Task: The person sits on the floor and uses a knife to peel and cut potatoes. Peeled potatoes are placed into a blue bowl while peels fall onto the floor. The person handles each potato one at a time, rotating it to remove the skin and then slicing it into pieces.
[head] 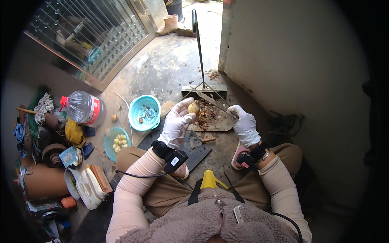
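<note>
My left hand (179, 121), in a white glove, holds a pale round tuber or bulb (193, 107) between thumb and fingers. In my gloved right hand (245, 126) is the end of a knife (214, 102), its long blade slanting up and left above a metal dustpan (223, 124) full of brown peelings. The blade is apart from the held piece. To the left, a turquoise basket (144, 112) has a few dark scraps and one brown piece inside. Below it, a second turquoise bowl (110, 143) contains several pale peeled pieces.
The dustpan's upright handle (199, 45) rises ahead. A dark board (194, 155) lies by my feet. At left are a large plastic bottle (82, 107), blue shoes (87, 150), a brown drum (45, 182) and household items. A wall (291, 66) stands at right, a barred glass door (100, 39) at upper left.
</note>
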The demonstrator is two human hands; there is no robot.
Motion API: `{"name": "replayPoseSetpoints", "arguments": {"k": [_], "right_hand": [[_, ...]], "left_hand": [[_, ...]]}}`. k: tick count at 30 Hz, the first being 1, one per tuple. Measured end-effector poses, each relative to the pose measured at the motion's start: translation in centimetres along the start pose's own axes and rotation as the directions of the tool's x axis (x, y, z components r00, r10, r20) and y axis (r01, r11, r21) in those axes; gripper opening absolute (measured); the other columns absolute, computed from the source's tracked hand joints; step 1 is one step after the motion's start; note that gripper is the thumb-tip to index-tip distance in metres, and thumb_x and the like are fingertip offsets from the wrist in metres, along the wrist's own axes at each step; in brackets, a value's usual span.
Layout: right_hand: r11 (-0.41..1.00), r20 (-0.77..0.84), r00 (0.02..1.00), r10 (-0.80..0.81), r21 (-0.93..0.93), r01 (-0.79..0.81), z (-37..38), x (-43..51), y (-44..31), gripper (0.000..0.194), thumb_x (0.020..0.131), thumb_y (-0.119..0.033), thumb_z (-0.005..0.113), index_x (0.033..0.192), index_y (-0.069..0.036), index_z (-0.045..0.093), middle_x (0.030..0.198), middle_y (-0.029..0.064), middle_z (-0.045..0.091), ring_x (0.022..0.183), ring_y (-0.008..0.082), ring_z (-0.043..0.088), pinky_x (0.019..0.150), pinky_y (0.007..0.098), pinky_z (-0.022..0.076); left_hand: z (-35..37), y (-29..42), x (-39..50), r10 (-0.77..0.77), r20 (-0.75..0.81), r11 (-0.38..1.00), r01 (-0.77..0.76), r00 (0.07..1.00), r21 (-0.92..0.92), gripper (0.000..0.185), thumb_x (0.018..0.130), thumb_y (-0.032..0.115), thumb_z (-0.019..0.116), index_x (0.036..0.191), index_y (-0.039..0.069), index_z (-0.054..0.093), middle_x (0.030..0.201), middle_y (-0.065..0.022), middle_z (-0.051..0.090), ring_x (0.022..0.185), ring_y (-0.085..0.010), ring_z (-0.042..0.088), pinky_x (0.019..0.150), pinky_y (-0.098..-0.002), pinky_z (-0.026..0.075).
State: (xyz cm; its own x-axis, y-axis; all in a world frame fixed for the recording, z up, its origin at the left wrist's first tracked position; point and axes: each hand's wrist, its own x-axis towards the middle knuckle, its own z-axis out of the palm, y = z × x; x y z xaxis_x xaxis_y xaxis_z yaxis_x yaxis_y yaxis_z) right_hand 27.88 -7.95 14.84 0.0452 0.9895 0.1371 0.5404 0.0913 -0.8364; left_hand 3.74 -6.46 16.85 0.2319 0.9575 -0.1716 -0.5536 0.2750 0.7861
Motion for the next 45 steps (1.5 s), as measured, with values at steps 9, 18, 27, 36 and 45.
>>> {"name": "replayPoseSetpoints", "arguments": {"k": [9,18,27,36,45], "right_hand": [[0.966,-0.050,0.973,-0.224,0.124,0.228,0.5,-0.6,-2.5,0.022,0.087,0.002,0.060,0.109,-0.001,0.062,0.093,0.0121,0.070,0.088,0.0143,0.067,0.080,0.0265,0.0517],[0.825,-0.103,0.824,-0.558,-0.181,0.536,0.3,-1.1,-3.9,0.036,0.070,0.000,0.065,0.105,-0.009,0.067,0.073,0.0023,0.061,0.066,0.0211,0.056,0.066,0.0321,0.0442],[0.788,-0.068,0.794,-0.604,-0.200,0.582,0.7,-1.0,-3.6,0.034,0.071,0.000,0.064,0.105,-0.007,0.067,0.072,0.0026,0.060,0.062,0.0223,0.056,0.064,0.0330,0.0431],[0.918,-0.196,0.905,-0.376,-0.209,0.336,0.7,0.7,-1.8,0.023,0.080,-0.006,0.062,0.102,-0.008,0.064,0.073,0.0097,0.064,0.064,0.0268,0.062,0.061,0.0351,0.0446],[0.794,-0.012,0.809,-0.587,-0.201,0.573,0.3,-0.9,-4.0,0.035,0.068,0.002,0.066,0.101,-0.007,0.065,0.087,0.0053,0.069,0.070,0.0229,0.062,0.067,0.0325,0.0455]], "left_hand": [[-0.2,-0.2,0.2,-0.141,0.055,0.978,0.148,0.988,-0.145,0.054,0.085,-0.001,0.067,0.135,0.003,0.046,0.113,-0.0131,0.064,0.096,-0.0204,0.066,0.087,-0.0331,0.055],[-0.8,-0.4,1.2,-0.487,0.146,0.745,0.496,0.861,-0.446,0.041,0.093,0.003,0.057,0.133,0.005,0.049,0.120,-0.0130,0.063,0.103,-0.0208,0.066,0.086,-0.0316,0.057],[-1.1,-1.5,0.8,-0.494,0.059,0.823,0.488,0.867,-0.289,0.036,0.094,0.006,0.059,0.129,0.003,0.052,0.118,-0.0102,0.064,0.101,-0.0184,0.066,0.086,-0.0307,0.056],[-0.1,-0.9,-0.3,-0.150,0.180,0.954,0.190,0.972,-0.232,0.029,0.095,0.012,0.057,0.123,0.004,0.056,0.114,-0.0084,0.064,0.097,-0.0192,0.063,0.084,-0.0324,0.052],[-1.2,-0.9,1.0,-0.401,0.121,0.857,0.419,0.908,-0.301,0.033,0.098,0.017,0.051,0.129,0.005,0.053,0.118,-0.0128,0.065,0.101,-0.0235,0.067,0.091,-0.0365,0.054]]}}
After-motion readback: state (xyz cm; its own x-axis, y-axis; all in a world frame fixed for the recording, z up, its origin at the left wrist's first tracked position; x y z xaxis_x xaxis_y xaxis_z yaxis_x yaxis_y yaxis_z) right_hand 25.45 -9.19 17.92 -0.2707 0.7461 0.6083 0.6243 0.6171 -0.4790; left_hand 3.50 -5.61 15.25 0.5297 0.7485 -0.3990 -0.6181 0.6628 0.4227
